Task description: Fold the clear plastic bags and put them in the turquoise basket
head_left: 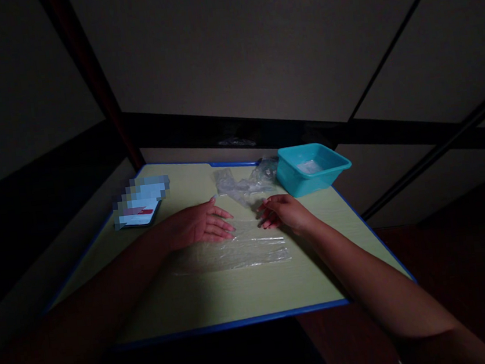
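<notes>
A clear plastic bag (242, 255) lies spread flat on the small table, its folds catching the light. My left hand (206, 224) is over its left part, fingers stretched out and apart, holding nothing. On the other side, my right hand (281, 212) hovers by the bag's right edge with loosely bent fingers, and I see nothing in them. Beyond both hands lies a crumpled heap of clear plastic (247, 184). The heap reaches to the side of a turquoise plastic basket (306, 183), which has something pale inside.
A lit phone (142, 202), partly pixelated, rests at the table's left edge. The pale yellow-green table (238, 299) has a blue rim. A dark panelled wall (228, 55) stands close behind it, and a reddish floor (418, 261) shows at the right.
</notes>
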`<state>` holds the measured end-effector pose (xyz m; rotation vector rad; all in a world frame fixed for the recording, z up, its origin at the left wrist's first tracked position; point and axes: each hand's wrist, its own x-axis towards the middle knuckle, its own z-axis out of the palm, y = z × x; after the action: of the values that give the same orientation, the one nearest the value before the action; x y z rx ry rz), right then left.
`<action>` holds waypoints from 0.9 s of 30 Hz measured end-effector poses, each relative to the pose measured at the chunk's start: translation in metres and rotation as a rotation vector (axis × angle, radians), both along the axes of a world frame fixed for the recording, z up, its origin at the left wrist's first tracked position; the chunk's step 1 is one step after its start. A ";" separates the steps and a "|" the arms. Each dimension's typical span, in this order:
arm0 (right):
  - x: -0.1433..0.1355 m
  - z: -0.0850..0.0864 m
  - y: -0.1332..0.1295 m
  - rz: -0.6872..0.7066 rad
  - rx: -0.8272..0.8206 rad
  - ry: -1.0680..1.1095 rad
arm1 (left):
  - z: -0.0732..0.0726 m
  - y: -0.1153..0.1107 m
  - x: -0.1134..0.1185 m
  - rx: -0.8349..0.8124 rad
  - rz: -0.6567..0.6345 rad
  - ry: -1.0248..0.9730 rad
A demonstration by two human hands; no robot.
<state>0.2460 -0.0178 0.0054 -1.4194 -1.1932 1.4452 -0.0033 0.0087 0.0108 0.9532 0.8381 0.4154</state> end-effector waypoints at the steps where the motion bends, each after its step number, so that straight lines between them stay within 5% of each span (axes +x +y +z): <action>1: 0.000 0.002 -0.001 -0.003 0.004 0.016 | 0.002 0.000 -0.001 0.004 0.015 -0.031; 6: -0.004 0.007 -0.004 0.020 -0.047 0.143 | 0.008 0.000 -0.004 -0.015 0.020 -0.156; 12: -0.006 0.004 -0.002 -0.013 -0.171 0.094 | -0.004 0.006 -0.006 -0.038 -0.069 -0.043; 27: -0.004 0.007 -0.004 0.001 -0.161 0.164 | 0.002 0.004 -0.010 0.008 -0.060 -0.102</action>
<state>0.2421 -0.0222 0.0119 -1.3762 -0.9939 1.6553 -0.0132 0.0125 0.0124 0.9544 0.7140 0.4126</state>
